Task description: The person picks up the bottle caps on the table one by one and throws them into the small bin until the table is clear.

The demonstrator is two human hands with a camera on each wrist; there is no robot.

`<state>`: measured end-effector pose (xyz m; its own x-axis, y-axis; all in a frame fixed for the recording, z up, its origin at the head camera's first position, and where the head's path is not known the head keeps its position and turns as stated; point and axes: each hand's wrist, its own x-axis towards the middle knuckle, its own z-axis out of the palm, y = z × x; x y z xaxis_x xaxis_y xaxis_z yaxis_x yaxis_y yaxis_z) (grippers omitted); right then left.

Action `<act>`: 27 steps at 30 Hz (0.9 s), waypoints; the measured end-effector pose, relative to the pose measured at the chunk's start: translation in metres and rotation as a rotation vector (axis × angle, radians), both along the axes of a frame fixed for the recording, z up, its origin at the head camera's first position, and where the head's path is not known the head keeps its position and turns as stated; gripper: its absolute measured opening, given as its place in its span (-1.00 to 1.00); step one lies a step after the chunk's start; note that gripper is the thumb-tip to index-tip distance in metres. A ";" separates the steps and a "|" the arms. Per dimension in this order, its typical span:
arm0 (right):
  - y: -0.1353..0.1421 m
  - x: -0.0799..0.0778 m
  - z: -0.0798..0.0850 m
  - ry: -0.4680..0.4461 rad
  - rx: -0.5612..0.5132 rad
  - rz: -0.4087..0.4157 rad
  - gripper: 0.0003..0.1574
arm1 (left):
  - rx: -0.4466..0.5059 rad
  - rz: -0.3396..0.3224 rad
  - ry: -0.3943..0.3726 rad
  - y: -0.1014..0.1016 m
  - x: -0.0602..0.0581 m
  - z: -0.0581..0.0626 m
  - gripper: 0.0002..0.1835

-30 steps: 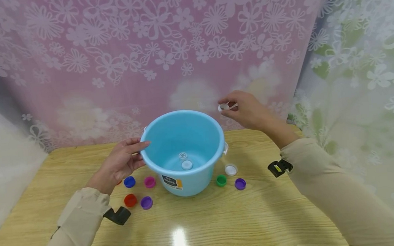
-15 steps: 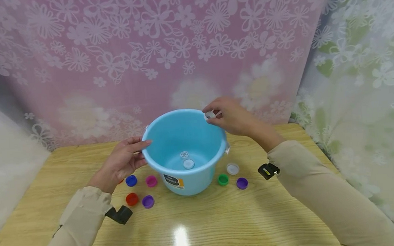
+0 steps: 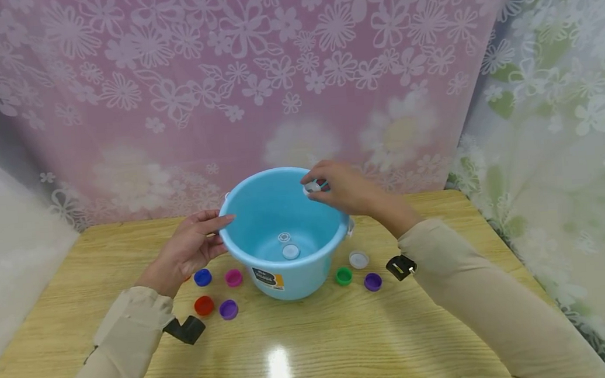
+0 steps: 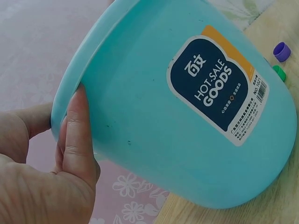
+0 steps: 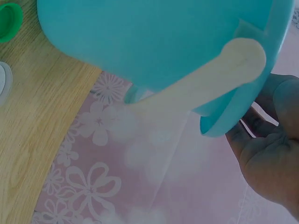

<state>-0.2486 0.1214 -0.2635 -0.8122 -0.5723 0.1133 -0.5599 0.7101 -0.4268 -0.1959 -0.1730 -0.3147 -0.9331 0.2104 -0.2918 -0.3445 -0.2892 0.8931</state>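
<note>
A light blue bucket [image 3: 288, 281] stands upright on the table. At its left rim my left hand [image 3: 193, 243] grips the edge, thumb inside and fingers outside; in the left wrist view the fingers [image 4: 77, 140] press the outer wall under the rim. My right hand [image 3: 347, 189] pinches a small white bottle cap [image 3: 310, 188] over the bucket's back right rim. In the right wrist view the rim hides the fingertips and cap, and the hand [image 5: 266, 140] shows beside the bucket's white handle [image 5: 205, 79]. Inside on the bottom lies a white cap [image 3: 291, 251].
Left of the bucket lie a blue cap [image 3: 202, 277], a pink cap [image 3: 234, 277], a red cap [image 3: 203, 305] and a purple cap [image 3: 229, 309]. To its right are a green cap [image 3: 343, 276], a white cap [image 3: 359, 260] and another purple cap [image 3: 373, 282]. A floral curtain [image 3: 275, 97] hangs behind.
My right hand has moved left and slightly down with the white bottle cap, from right of the bucket to over its rim. The left hand keeps its grip on the bucket.
</note>
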 end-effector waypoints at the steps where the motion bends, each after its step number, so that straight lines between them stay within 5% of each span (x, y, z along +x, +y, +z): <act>1: -0.001 0.001 0.000 -0.003 -0.001 0.002 -0.59 | 0.001 0.001 0.001 0.000 0.000 0.000 -0.63; 27: -0.009 -0.001 -0.010 0.014 -0.007 0.036 -0.58 | 0.005 0.007 -0.003 0.000 0.001 -0.001 -0.63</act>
<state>-0.2491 0.1124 -0.2731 -0.7897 -0.5999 0.1284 -0.5905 0.6867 -0.4240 -0.1951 -0.1729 -0.3159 -0.9336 0.2051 -0.2937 -0.3453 -0.2966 0.8904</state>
